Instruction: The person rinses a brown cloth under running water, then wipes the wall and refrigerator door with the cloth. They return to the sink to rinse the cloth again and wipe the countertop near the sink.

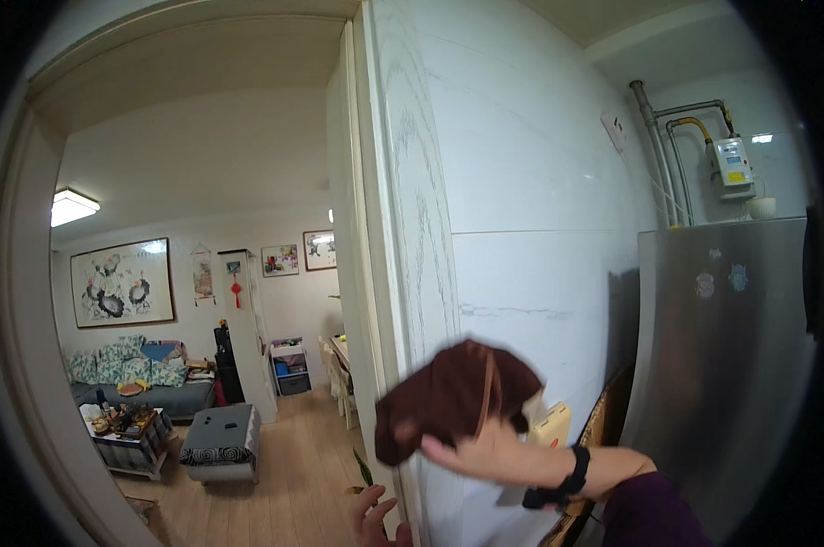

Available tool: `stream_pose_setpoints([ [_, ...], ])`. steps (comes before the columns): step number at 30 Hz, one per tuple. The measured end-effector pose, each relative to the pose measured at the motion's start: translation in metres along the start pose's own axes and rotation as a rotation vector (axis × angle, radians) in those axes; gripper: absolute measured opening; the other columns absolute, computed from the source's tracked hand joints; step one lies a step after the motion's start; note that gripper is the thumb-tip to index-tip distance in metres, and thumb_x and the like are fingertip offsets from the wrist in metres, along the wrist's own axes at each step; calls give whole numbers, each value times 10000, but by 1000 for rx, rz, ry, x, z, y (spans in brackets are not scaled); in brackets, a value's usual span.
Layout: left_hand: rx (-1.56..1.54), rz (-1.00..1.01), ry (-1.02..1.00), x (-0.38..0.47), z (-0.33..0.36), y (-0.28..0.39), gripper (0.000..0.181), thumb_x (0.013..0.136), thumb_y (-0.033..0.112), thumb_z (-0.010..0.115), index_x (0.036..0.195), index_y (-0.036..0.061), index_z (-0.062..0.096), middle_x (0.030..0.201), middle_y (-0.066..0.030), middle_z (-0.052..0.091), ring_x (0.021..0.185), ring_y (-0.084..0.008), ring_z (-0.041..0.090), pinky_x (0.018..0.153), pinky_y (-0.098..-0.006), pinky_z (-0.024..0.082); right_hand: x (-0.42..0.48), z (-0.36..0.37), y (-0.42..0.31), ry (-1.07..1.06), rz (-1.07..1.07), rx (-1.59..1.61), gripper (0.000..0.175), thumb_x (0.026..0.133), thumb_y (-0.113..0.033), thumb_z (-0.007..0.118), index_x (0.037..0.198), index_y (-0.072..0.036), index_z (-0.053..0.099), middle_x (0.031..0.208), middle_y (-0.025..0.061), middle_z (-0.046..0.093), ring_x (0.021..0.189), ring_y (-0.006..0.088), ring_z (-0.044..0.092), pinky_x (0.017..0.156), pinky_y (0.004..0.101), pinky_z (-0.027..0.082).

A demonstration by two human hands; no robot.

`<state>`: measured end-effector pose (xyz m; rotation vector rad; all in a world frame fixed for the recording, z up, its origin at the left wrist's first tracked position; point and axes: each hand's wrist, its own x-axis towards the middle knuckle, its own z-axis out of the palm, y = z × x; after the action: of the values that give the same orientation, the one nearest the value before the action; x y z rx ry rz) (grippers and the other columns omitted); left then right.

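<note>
My right hand point(484, 451) is raised before the white tiled wall and grips a dark brown cloth item point(446, 393). A lighter brown strap or cord point(488, 383) runs down the cloth to my fingers. The cloth is bunched and a little blurred, so its exact kind is unclear. A black band point(579, 470) circles my right wrist, below a purple sleeve point(648, 509). At the bottom edge, my left hand point(374, 519) is partly cut off. Its fingers are bent and apart beside the door frame point(402, 472), with nothing visible in them.
A doorway on the left leads to a room with a sofa point(173, 400), a grey ottoman point(220, 444) and a cluttered coffee table point(128, 437). To the right stands a steel refrigerator point(719, 355). A gas meter point(732, 164) with pipes hangs above it. A cream object point(550, 425) is behind my wrist.
</note>
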<state>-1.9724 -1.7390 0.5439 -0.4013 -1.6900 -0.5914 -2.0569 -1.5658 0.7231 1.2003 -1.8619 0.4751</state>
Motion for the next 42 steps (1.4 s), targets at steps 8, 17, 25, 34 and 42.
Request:
stream_pose_setpoints([
  [8,-58,-12,1,-5,8,4,384,907,104,592,1257,-25,500,1344,-261,467,1234,-408,466,999,-489,420,130,-61,38,387,-307,-259,695,875,-476,596,1375,-6,486,1529,388,128,1318,552,381,1146,495,320],
  [17,-36,130,61,21,37,-3,662,835,250,712,1369,8,403,1353,-246,430,1238,-392,447,1023,-493,390,338,-183,65,601,-436,263,510,1043,-294,334,1430,37,358,1489,267,348,1366,399,372,1151,447,308],
  [25,-198,-141,70,37,52,-13,738,816,307,744,1406,40,389,1401,-244,391,1271,-384,432,1028,-505,379,361,-234,151,589,-312,-27,528,1044,-387,302,1426,-53,445,1512,218,374,1392,381,363,1154,454,299],
  [34,144,81,152,59,75,3,608,880,273,662,1384,39,416,1379,-238,419,1256,-354,457,1010,-486,408,324,-297,403,757,248,92,609,999,-474,387,1425,-45,462,1507,233,382,1352,381,418,1135,432,325],
  [42,39,113,134,69,76,-15,568,885,283,606,1364,39,423,1386,-237,382,1280,-371,416,1023,-521,392,233,-276,565,928,691,38,724,954,-505,297,1431,18,445,1436,284,463,1358,424,420,1140,438,308],
])
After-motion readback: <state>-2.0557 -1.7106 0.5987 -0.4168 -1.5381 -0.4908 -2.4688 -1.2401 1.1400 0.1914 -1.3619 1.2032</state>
